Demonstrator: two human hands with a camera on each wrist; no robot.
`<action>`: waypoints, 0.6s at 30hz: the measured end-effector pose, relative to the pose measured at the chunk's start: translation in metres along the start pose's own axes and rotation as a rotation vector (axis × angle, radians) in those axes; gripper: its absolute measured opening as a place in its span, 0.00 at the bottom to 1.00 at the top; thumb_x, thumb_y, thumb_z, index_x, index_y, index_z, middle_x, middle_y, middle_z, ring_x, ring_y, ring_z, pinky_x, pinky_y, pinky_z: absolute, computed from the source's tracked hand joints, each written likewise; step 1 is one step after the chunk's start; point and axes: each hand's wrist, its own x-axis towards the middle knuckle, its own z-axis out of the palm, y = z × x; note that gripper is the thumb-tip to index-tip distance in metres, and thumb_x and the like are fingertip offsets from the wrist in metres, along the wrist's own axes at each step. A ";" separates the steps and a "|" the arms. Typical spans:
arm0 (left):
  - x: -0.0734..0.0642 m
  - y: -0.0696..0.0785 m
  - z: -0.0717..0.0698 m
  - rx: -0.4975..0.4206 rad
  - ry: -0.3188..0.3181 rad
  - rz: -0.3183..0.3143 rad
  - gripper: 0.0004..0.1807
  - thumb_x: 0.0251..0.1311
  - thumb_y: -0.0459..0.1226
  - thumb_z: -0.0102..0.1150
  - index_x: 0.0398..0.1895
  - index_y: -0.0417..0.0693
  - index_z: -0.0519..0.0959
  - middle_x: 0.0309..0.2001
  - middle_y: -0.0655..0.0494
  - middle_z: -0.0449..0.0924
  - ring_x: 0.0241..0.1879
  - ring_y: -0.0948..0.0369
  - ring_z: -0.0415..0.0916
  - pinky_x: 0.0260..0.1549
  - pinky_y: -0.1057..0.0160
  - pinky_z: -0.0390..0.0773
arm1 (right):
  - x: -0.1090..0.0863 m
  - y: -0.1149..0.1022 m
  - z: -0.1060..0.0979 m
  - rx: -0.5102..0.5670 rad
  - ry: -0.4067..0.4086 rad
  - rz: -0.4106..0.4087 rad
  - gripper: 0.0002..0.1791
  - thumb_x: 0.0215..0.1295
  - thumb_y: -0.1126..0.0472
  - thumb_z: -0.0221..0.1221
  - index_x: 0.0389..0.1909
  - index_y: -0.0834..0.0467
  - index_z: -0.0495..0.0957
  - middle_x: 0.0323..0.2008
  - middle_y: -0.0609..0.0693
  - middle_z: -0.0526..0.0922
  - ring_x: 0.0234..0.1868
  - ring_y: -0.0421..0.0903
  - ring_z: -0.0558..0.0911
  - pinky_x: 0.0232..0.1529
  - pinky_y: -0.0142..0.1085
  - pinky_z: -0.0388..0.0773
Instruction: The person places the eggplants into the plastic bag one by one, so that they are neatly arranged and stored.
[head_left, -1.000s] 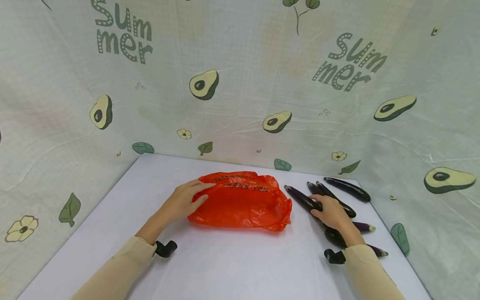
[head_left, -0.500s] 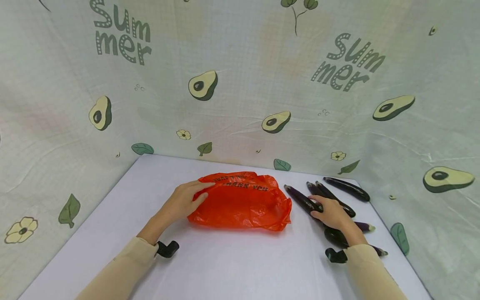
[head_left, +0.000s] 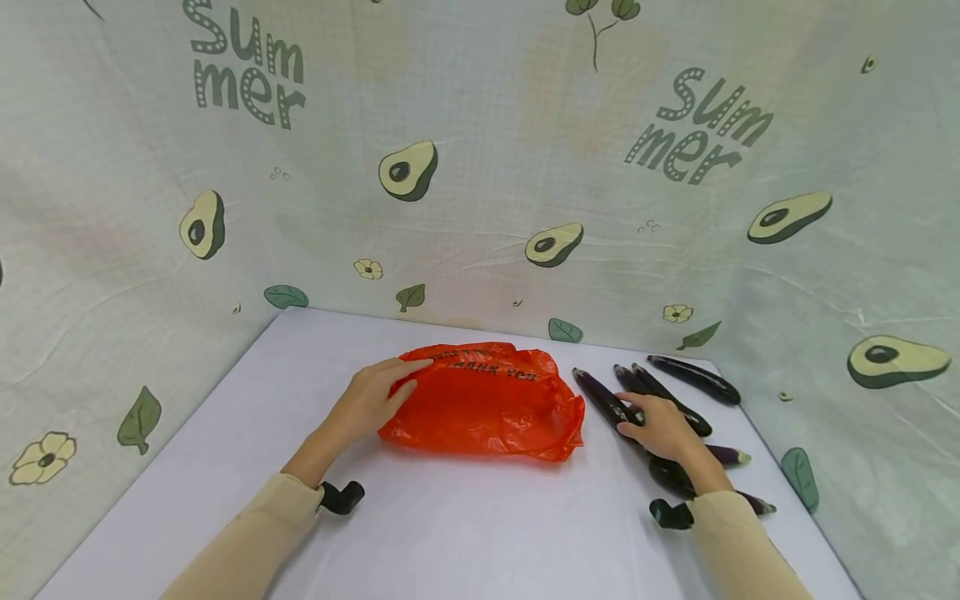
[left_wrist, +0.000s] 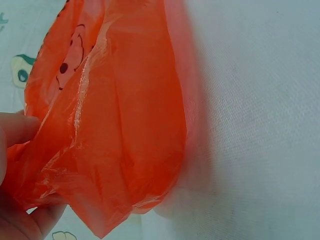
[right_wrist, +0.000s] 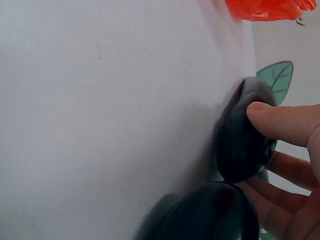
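A red plastic bag (head_left: 480, 408) with dark print lies in the middle of the white table. My left hand (head_left: 367, 396) holds the bag's left edge; in the left wrist view the thumb and fingers lie on either side of the film (left_wrist: 125, 110). On the right, my right hand (head_left: 660, 425) grips the thick end of a long dark eggplant (head_left: 597, 392). The right wrist view has the thumb on one side of that eggplant (right_wrist: 242, 137) and fingers on the other. Another eggplant (right_wrist: 210, 215) lies close beside it.
Several more eggplants lie around the right hand: one at the far right corner (head_left: 697, 377), one beside it (head_left: 671, 396), and others partly hidden under the forearm, such as one with its tip showing (head_left: 727, 455). Patterned cloth (head_left: 480, 192) walls the table's back and sides.
The far end of the gripped eggplant has shifted slightly to the right. My left forearm has edged a little to the right, and the left hand remains at the bag's edge.
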 end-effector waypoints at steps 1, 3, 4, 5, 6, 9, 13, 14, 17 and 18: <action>0.000 0.000 0.000 0.003 -0.001 0.004 0.27 0.72 0.34 0.66 0.73 0.61 0.79 0.66 0.49 0.82 0.66 0.46 0.78 0.63 0.42 0.80 | 0.000 0.000 0.000 -0.002 -0.001 0.001 0.33 0.67 0.57 0.72 0.71 0.60 0.76 0.57 0.68 0.83 0.55 0.64 0.82 0.56 0.70 0.78; 0.000 0.001 -0.001 0.001 -0.006 0.021 0.28 0.72 0.34 0.66 0.72 0.62 0.79 0.65 0.49 0.83 0.65 0.46 0.79 0.61 0.42 0.81 | -0.001 0.001 0.000 -0.004 -0.002 0.004 0.33 0.67 0.57 0.72 0.71 0.60 0.76 0.57 0.68 0.83 0.55 0.64 0.82 0.56 0.70 0.78; 0.000 0.002 -0.001 0.001 -0.011 0.029 0.28 0.72 0.33 0.66 0.73 0.62 0.79 0.65 0.48 0.82 0.64 0.46 0.80 0.61 0.43 0.82 | -0.001 0.001 -0.001 -0.005 -0.002 0.006 0.33 0.67 0.57 0.72 0.71 0.60 0.76 0.57 0.68 0.83 0.55 0.64 0.82 0.56 0.70 0.78; 0.000 0.002 -0.001 0.000 -0.019 0.037 0.29 0.72 0.33 0.66 0.73 0.63 0.78 0.64 0.48 0.82 0.63 0.47 0.80 0.60 0.43 0.82 | -0.001 0.001 -0.001 -0.004 0.000 0.008 0.33 0.67 0.57 0.72 0.72 0.60 0.76 0.57 0.68 0.83 0.55 0.65 0.81 0.56 0.70 0.78; -0.001 0.003 -0.002 0.001 -0.026 0.043 0.29 0.71 0.33 0.66 0.74 0.63 0.78 0.64 0.49 0.82 0.62 0.47 0.80 0.60 0.43 0.83 | -0.002 0.000 0.000 -0.004 0.002 0.009 0.33 0.67 0.57 0.72 0.72 0.60 0.76 0.57 0.68 0.83 0.55 0.65 0.81 0.57 0.70 0.78; -0.002 0.003 -0.003 0.003 -0.046 0.061 0.30 0.71 0.32 0.66 0.74 0.63 0.77 0.62 0.50 0.82 0.57 0.51 0.82 0.57 0.46 0.85 | -0.002 0.000 0.001 -0.003 0.011 0.010 0.33 0.67 0.58 0.71 0.72 0.60 0.76 0.58 0.68 0.83 0.56 0.65 0.81 0.58 0.70 0.77; -0.003 0.003 -0.003 0.006 -0.053 0.094 0.30 0.70 0.29 0.67 0.72 0.61 0.79 0.57 0.52 0.83 0.51 0.54 0.82 0.54 0.50 0.87 | -0.002 0.001 0.002 0.002 0.010 0.015 0.33 0.68 0.58 0.71 0.71 0.60 0.76 0.59 0.68 0.82 0.57 0.65 0.81 0.58 0.69 0.78; -0.003 0.002 -0.003 0.006 -0.054 0.099 0.30 0.69 0.29 0.67 0.72 0.60 0.80 0.57 0.53 0.83 0.51 0.55 0.82 0.53 0.50 0.87 | -0.002 0.001 0.002 0.004 0.008 0.017 0.33 0.68 0.58 0.71 0.71 0.60 0.76 0.59 0.68 0.82 0.57 0.65 0.81 0.58 0.69 0.78; -0.003 0.002 -0.003 0.010 -0.058 0.102 0.30 0.69 0.28 0.67 0.71 0.59 0.80 0.57 0.53 0.82 0.53 0.54 0.82 0.55 0.50 0.86 | -0.002 0.001 0.001 0.010 0.002 0.021 0.33 0.68 0.58 0.71 0.71 0.60 0.76 0.59 0.69 0.82 0.56 0.65 0.82 0.57 0.69 0.79; -0.003 0.002 -0.003 0.012 -0.061 0.098 0.30 0.69 0.28 0.67 0.72 0.59 0.80 0.57 0.53 0.82 0.54 0.53 0.82 0.55 0.49 0.86 | -0.002 0.000 0.001 0.010 0.000 0.022 0.33 0.68 0.58 0.71 0.72 0.60 0.76 0.58 0.69 0.82 0.55 0.65 0.82 0.57 0.69 0.79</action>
